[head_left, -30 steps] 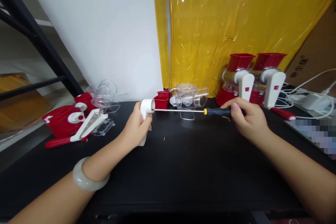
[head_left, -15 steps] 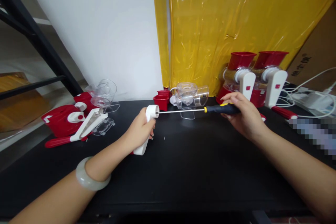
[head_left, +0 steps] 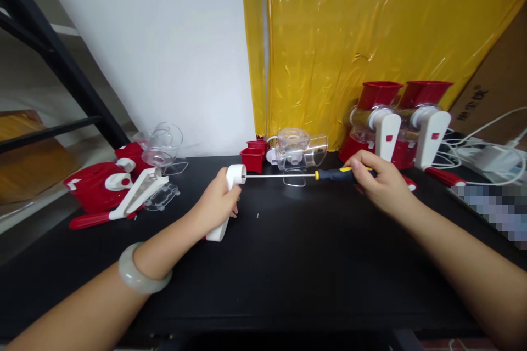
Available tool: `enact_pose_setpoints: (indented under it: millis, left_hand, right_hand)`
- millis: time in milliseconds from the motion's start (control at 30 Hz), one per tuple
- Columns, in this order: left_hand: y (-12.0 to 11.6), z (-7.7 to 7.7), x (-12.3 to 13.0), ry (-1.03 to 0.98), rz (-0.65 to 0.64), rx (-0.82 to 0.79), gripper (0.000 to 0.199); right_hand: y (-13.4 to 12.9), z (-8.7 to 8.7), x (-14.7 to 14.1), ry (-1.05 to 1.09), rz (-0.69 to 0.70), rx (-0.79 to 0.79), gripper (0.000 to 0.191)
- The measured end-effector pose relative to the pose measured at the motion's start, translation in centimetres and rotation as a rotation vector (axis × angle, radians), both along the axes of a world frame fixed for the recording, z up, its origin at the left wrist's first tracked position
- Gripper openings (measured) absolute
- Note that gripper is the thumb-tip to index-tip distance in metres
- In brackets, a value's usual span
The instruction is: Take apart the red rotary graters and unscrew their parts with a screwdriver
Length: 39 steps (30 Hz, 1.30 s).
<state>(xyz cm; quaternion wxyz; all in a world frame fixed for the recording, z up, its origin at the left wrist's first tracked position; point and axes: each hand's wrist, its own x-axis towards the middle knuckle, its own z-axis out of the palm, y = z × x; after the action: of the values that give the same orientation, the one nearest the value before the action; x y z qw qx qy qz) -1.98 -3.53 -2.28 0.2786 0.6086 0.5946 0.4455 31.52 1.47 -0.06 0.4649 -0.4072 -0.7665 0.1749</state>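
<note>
My left hand (head_left: 220, 200) is wrapped round a white crank handle (head_left: 217, 232), its round socket end facing right. In my right hand (head_left: 376, 178) is a screwdriver (head_left: 335, 175) with a dark blue and yellow grip, held level. The screwdriver's long shaft reaches into the socket of the crank handle; its tip is hidden inside. On the black table (head_left: 313, 263), just right of my left hand, lies a tiny pale screw-like piece (head_left: 257, 215).
Red grinder bases (head_left: 96, 186) with another white crank arm (head_left: 135, 194) and clear plastic parts (head_left: 162, 145) lie at left. A red hopper (head_left: 252, 158) and a clear housing (head_left: 292, 148) sit at the back. Two assembled grinders (head_left: 381, 115) and white cables (head_left: 486, 153) are at right.
The screwdriver's grip has turned, so its yellow stripe shows differently, and my right fingers have shifted round it. Both hands have moved slightly left.
</note>
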Motion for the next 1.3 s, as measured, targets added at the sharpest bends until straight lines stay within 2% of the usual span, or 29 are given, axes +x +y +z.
enact_pose_setpoints:
  millis: [100,200,267,333,400,433,533,600,633,667,700,800,900,1000,1067,1100,1133,1200,1300]
  left_hand:
    - [-0.2,1.2,0.3,-0.105,0.001,-0.119,0.025]
    - [-0.3,2.3,0.4,-0.160,-0.074,-0.235,0.023]
    - [-0.3,2.6,0.3,-0.186,-0.134,-0.276,0.022]
    - [-0.2,2.4,0.3,-0.183,-0.138,-0.270,0.022]
    - [-0.1,1.9,0.3,-0.078,-0.067,-0.187,0.022]
    - [-0.2,1.7,0.3,0.021,-0.019,-0.117,0.023]
    - [-0.7,1.3,0.6,0.401,0.108,0.092,0.028]
    - [-1.1,1.4,0.8,0.588,0.164,0.181,0.033]
    - [-1.2,1.5,0.9,0.646,0.182,0.208,0.035]
    - [-1.4,1.6,1.0,0.682,0.188,0.225,0.035]
    - [-1.4,1.6,1.0,0.697,0.184,0.231,0.034]
    - [-1.3,1.7,0.8,0.638,0.136,0.152,0.025]
    - [-1.1,1.7,0.5,0.458,0.072,-0.041,0.017]
    - [-0.9,1.8,0.5,0.229,0.019,-0.252,0.017]
    - [-0.8,2.2,0.6,0.103,-0.002,-0.337,0.019]
    - [-0.7,2.4,0.7,0.058,-0.005,-0.356,0.019]
    - [-0.7,2.6,0.7,0.030,0.000,-0.357,0.020]
    - [-0.8,2.9,0.8,0.074,0.039,-0.309,0.021]
    - [-1.2,3.1,0.9,0.442,0.104,-0.143,0.024]
  right_hand:
    - [-1.0,0.5,0.3,-0.084,0.015,0.222,0.018]
    - [-2.1,0.8,0.3,-0.138,0.077,0.378,0.010]
    - [-2.5,0.8,0.2,-0.127,0.091,0.444,0.007]
    - [-2.5,0.7,-0.1,-0.075,0.052,0.425,0.007]
    - [-2.0,0.5,-0.4,0.004,-0.007,0.286,0.010]
    - [-1.7,0.4,-0.5,0.054,-0.030,0.161,0.013]
    - [-0.3,0.2,-0.9,0.184,-0.036,-0.382,0.033]
    - [0.4,-0.1,-1.0,0.165,-0.035,-0.685,0.049]
    - [0.6,-0.2,-1.0,0.121,-0.052,-0.742,0.054]
    - [0.8,-0.4,-1.0,0.060,-0.071,-0.733,0.056]
    - [0.8,-0.6,-1.0,-0.003,-0.095,-0.666,0.056]
    - [0.8,-1.1,-0.9,-0.176,-0.127,-0.324,0.050]
    - [0.4,-1.3,-0.7,-0.271,-0.145,0.049,0.042]
    - [-0.5,-1.1,-0.6,-0.309,-0.158,0.408,0.032]
    - [-1.1,-0.9,-0.8,-0.275,-0.149,0.534,0.024]
    - [-1.3,-0.9,-1.0,-0.234,-0.147,0.533,0.022]
    - [-1.4,-0.9,-1.2,-0.180,-0.145,0.483,0.021]
    - [-1.0,-1.1,-1.6,-0.041,-0.138,0.252,0.025]
    - [0.6,-1.9,-1.9,0.217,-0.051,-0.248,0.034]
